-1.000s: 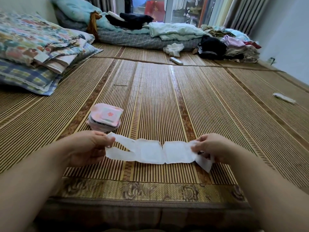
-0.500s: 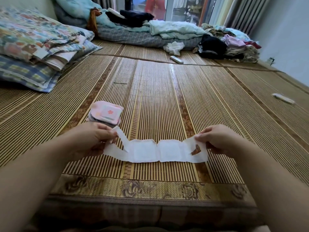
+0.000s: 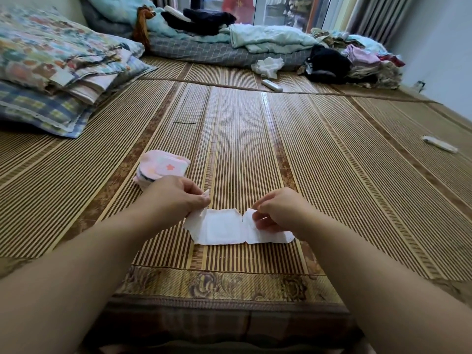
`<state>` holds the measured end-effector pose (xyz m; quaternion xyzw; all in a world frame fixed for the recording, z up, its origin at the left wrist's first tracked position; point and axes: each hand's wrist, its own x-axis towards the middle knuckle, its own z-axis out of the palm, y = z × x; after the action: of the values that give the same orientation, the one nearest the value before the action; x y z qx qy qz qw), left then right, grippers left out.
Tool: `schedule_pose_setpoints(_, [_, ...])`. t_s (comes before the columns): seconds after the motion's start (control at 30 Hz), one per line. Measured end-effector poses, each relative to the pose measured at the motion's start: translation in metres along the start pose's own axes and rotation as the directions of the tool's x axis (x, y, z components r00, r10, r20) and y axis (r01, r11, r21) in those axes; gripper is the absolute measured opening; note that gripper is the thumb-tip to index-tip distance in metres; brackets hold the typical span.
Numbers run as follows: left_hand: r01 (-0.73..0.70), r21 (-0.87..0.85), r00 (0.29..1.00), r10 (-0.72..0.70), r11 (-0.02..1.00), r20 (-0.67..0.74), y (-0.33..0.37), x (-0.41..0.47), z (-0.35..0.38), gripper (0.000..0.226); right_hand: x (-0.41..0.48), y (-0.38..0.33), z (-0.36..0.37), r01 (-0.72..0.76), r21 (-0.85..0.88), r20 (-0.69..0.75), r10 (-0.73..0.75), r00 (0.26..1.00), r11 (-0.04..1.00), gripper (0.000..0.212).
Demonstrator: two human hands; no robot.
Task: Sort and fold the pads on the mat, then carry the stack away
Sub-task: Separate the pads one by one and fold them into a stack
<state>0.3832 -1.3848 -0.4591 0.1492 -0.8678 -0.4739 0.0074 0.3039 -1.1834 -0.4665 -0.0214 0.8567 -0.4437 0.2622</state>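
A white pad (image 3: 221, 228) lies flat on the striped bamboo mat (image 3: 255, 149) near its front edge. My left hand (image 3: 176, 194) pinches the pad's left end, which is lifted and folded inward. My right hand (image 3: 277, 209) pinches the right end, folded over onto the right section. Just behind my left hand sits a small stack of folded pink pads (image 3: 163, 168) with a star print on top; the hand hides its near edge.
Folded quilts and pillows (image 3: 58, 72) are piled at the left. Bedding and clothes (image 3: 255, 44) line the far side. A white remote (image 3: 272, 85) lies at the back and a small white item (image 3: 439, 144) lies at the right.
Both hands moved inward toward each other, folding the pad's two ends over its middle. The pad, stretched long before, now looks much shorter.
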Motion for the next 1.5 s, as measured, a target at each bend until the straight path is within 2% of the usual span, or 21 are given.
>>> schedule_pose_setpoints(0.1, [-0.001, 0.018, 1.0, 0.0, 1.0, 0.014, -0.002, 0.0, 0.001, 0.014, 0.001, 0.006, 0.003, 0.082, -0.239, -0.03, -0.091, 0.995, 0.967, 0.018])
schedule_pose_setpoints(0.23, [0.011, -0.038, 1.0, -0.009, 0.999, 0.028, -0.001, 0.001, 0.004, 0.016, 0.004, 0.012, 0.013, 0.163, -0.475, -0.038, -0.206, 0.978, 0.865, 0.026])
schedule_pose_setpoints(0.4, [0.001, -0.049, 0.998, 0.002, 0.999, 0.068, 0.01, 0.002, 0.017, 0.015, 0.005, 0.015, 0.014, 0.144, -0.576, -0.134, -0.267, 0.954, 0.804, 0.055])
schedule_pose_setpoints(0.53, [-0.011, -0.007, 0.994, 0.012, 1.0, 0.109, 0.021, 0.005, 0.04, 0.014, 0.003, 0.018, 0.006, 0.126, -0.522, -0.159, -0.241, 0.957, 0.844, 0.054])
schedule_pose_setpoints(0.63, [0.003, 0.099, 0.991, -0.016, 0.995, 0.13, 0.024, 0.009, 0.057, 0.015, -0.001, 0.019, -0.007, 0.139, -0.384, -0.155, -0.212, 0.965, 0.913, 0.038])
schedule_pose_setpoints(0.73, [0.047, 0.246, 0.982, -0.089, 0.968, 0.164, 0.021, 0.016, 0.067, 0.021, -0.004, 0.022, -0.024, 0.121, -0.331, -0.172, -0.186, 0.967, 0.936, 0.022])
schedule_pose_setpoints(0.83, [0.056, 0.298, 0.984, -0.103, 0.953, 0.143, 0.02, 0.022, 0.067, 0.026, -0.006, 0.027, -0.039, 0.104, -0.273, -0.194, -0.16, 0.968, 0.957, 0.015])
schedule_pose_setpoints(1.0, [0.005, 0.431, 1.0, -0.005, 0.902, -0.002, 0.015, 0.028, 0.031, 0.019, -0.005, 0.037, -0.047, 0.044, -0.339, -0.168, -0.106, 0.98, 0.94, 0.019])
schedule_pose_setpoints(1.07, [0.074, 0.51, 0.996, -0.086, 0.857, -0.001, 0.007, 0.029, 0.016, 0.027, -0.004, 0.042, -0.045, 0.018, -0.392, -0.132, -0.076, 0.988, 0.92, 0.022])
schedule_pose_setpoints(1.17, [0.173, 0.603, 0.957, -0.277, 0.779, 0.083, -0.004, 0.024, 0.012, 0.05, -0.001, 0.044, -0.038, -0.007, -0.434, -0.142, -0.061, 0.988, 0.901, 0.025])
schedule_pose_setpoints(1.27, [0.191, 0.56, 0.949, -0.297, 0.806, 0.104, -0.008, 0.019, 0.019, 0.057, 0.001, 0.041, -0.029, -0.068, -0.483, -0.174, -0.019, 0.985, 0.873, 0.029])
schedule_pose_setpoints(1.33, [0.167, 0.543, 0.963, -0.255, 0.823, 0.089, -0.01, 0.015, 0.023, 0.048, 0.002, 0.039, -0.026, -0.111, -0.498, -0.164, 0.032, 0.986, 0.86, 0.026])
schedule_pose_setpoints(1.43, [0.149, 0.521, 0.975, -0.214, 0.84, 0.066, -0.013, 0.01, 0.025, 0.022, 0.003, 0.035, -0.025, -0.159, -0.498, -0.148, 0.097, 0.984, 0.852, 0.022])
schedule_pose_setpoints(1.5, [0.153, 0.456, 0.977, -0.204, 0.877, 0.066, -0.017, 0.01, 0.022, 0.017, 0.004, 0.032, -0.025, -0.172, -0.485, -0.142, 0.117, 0.983, 0.858, 0.023])
